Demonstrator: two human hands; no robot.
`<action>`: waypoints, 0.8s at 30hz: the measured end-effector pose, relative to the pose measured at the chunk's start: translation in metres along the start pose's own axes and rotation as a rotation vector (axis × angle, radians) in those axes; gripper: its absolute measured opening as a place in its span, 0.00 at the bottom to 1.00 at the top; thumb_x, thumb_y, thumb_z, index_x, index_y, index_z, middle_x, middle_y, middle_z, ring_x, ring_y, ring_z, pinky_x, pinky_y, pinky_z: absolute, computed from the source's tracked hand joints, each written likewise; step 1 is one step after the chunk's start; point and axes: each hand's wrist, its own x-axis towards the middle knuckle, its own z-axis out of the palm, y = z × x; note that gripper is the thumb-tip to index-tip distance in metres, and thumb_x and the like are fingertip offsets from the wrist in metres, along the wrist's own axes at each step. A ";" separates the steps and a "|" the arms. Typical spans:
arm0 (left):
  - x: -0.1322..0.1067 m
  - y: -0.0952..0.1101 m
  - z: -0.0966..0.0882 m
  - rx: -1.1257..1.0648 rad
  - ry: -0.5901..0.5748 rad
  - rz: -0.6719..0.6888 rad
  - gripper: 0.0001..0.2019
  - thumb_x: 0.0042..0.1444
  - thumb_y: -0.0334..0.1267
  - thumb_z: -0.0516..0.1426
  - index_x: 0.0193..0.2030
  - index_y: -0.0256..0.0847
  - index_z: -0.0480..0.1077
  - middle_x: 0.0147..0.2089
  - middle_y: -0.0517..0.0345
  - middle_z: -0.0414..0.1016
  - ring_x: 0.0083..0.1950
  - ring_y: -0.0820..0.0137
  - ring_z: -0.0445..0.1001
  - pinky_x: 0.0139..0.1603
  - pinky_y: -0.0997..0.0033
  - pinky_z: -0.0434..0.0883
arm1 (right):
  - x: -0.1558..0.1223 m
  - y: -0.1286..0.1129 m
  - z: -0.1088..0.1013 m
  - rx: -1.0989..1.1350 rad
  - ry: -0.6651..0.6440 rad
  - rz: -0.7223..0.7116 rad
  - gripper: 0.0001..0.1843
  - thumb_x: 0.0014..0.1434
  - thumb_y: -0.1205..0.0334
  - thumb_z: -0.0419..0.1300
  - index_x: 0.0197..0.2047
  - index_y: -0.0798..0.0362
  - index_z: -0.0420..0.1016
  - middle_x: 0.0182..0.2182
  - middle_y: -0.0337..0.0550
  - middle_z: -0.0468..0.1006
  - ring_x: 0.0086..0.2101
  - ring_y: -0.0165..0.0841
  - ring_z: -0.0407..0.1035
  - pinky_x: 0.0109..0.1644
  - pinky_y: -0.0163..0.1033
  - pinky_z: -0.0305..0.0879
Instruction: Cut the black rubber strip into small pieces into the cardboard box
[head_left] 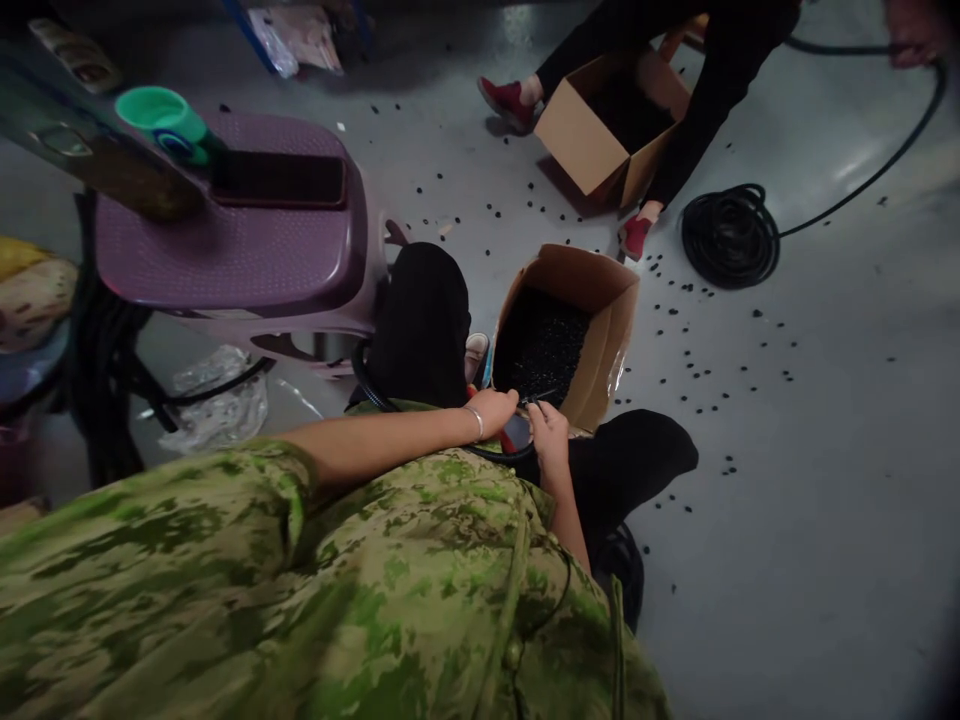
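thin dark piece (pixel 534 398) between fingers of left hand (pixel 495 410) and right hand (pixel 550 434)

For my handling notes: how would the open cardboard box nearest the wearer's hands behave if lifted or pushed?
The cardboard box would probably flex, its walls looking thin. It may feel bottom-heavy, with a mass of small black pieces inside. Tilted, it could spill them, as the top stands open.
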 end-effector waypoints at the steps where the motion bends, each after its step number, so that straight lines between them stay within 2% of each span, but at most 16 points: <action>1: 0.000 -0.001 0.000 -0.006 0.007 -0.008 0.10 0.63 0.31 0.50 0.50 0.31 0.64 0.43 0.34 0.78 0.48 0.55 0.79 0.46 0.60 0.74 | 0.000 -0.001 0.001 0.042 -0.002 0.032 0.20 0.59 0.45 0.55 0.34 0.55 0.75 0.18 0.32 0.64 0.21 0.27 0.57 0.26 0.31 0.55; 5: -0.003 -0.004 -0.002 -0.037 0.027 -0.042 0.12 0.65 0.38 0.49 0.51 0.34 0.65 0.41 0.38 0.79 0.46 0.56 0.80 0.43 0.63 0.73 | -0.002 -0.008 0.001 0.269 0.000 0.164 0.19 0.57 0.44 0.56 0.36 0.53 0.72 0.16 0.28 0.59 0.16 0.25 0.52 0.20 0.31 0.50; 9: -0.007 -0.008 -0.005 -0.062 0.067 -0.092 0.12 0.66 0.41 0.49 0.49 0.39 0.68 0.44 0.46 0.77 0.45 0.61 0.78 0.42 0.67 0.72 | -0.007 -0.014 -0.004 0.494 0.023 0.230 0.22 0.55 0.46 0.59 0.46 0.53 0.71 0.20 0.30 0.65 0.18 0.25 0.57 0.21 0.31 0.54; 13: -0.011 -0.011 -0.008 -0.057 0.153 -0.094 0.12 0.65 0.41 0.50 0.47 0.39 0.71 0.49 0.48 0.73 0.49 0.64 0.76 0.44 0.71 0.71 | -0.016 -0.019 -0.008 0.697 0.014 0.236 0.22 0.53 0.49 0.63 0.46 0.53 0.71 0.28 0.35 0.73 0.23 0.26 0.64 0.27 0.31 0.61; 18: -0.012 -0.014 -0.014 -0.071 0.118 -0.136 0.14 0.66 0.41 0.49 0.47 0.38 0.73 0.48 0.49 0.74 0.50 0.65 0.75 0.47 0.71 0.70 | -0.022 -0.019 -0.003 0.802 0.100 0.253 0.24 0.54 0.44 0.62 0.47 0.52 0.70 0.37 0.41 0.76 0.27 0.26 0.67 0.30 0.32 0.65; 21: -0.012 -0.016 -0.016 -0.050 0.115 -0.129 0.15 0.66 0.40 0.48 0.48 0.37 0.73 0.49 0.47 0.75 0.50 0.63 0.75 0.48 0.69 0.70 | -0.018 -0.016 0.001 0.795 0.129 0.246 0.24 0.52 0.44 0.64 0.45 0.53 0.71 0.32 0.38 0.74 0.24 0.24 0.63 0.27 0.32 0.62; 24: -0.013 -0.017 -0.021 -0.027 0.101 -0.118 0.16 0.66 0.40 0.48 0.49 0.37 0.73 0.50 0.47 0.76 0.51 0.62 0.75 0.49 0.69 0.70 | -0.008 -0.013 0.004 0.810 0.144 0.249 0.25 0.50 0.43 0.65 0.44 0.53 0.71 0.24 0.32 0.67 0.19 0.22 0.56 0.22 0.30 0.56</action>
